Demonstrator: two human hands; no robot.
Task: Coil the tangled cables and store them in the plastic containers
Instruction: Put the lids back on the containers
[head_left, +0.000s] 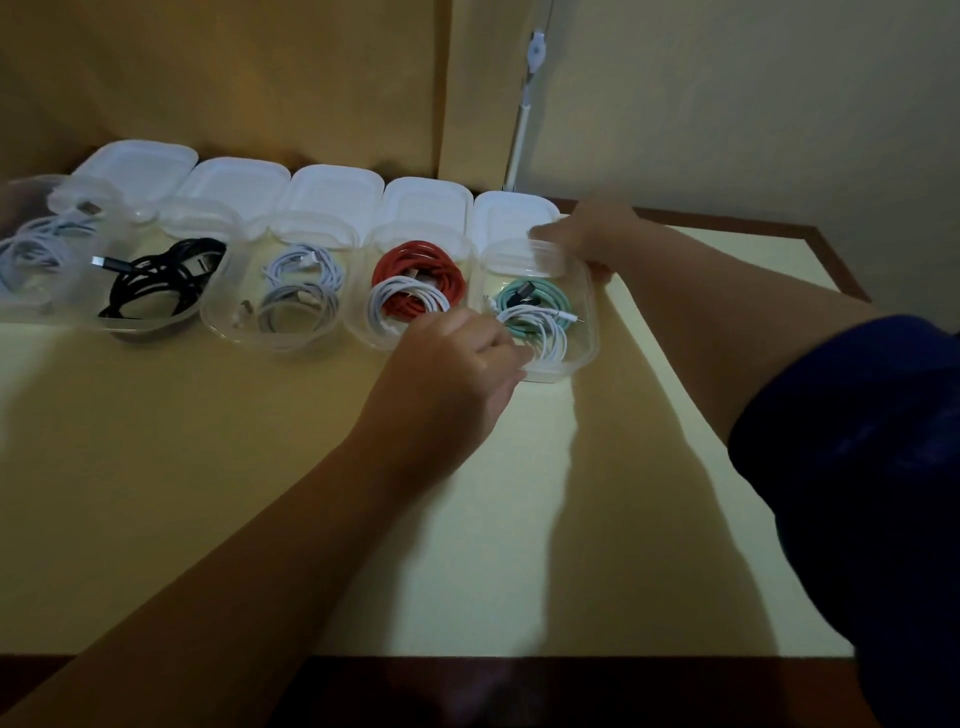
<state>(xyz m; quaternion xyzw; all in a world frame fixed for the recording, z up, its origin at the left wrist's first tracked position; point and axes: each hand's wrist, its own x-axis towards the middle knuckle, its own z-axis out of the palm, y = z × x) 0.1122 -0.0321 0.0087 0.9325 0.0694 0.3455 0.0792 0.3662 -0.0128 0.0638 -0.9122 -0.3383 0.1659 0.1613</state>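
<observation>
Several clear plastic containers stand in a row on the table, each with a white lid behind it. The rightmost container (582, 353) holds a coiled teal cable (545, 297) and a coiled white cable (548, 332). My left hand (457, 358) reaches over its front left corner, and the curled fingers pinch the white coil. My right hand (587, 241) grips the lid (514, 215) at this container's far right corner. The lid's front edge hangs tilted over the container. The neighbouring container holds a red cable (426, 265) and a white coil (400, 301).
Further left, the containers hold grey-white coils (301, 291), a black cable (161, 280) and a pale cable (31, 254). The cream tabletop (260, 441) has a dark wooden border (841, 260). A wall and a thin white pole (519, 130) stand behind.
</observation>
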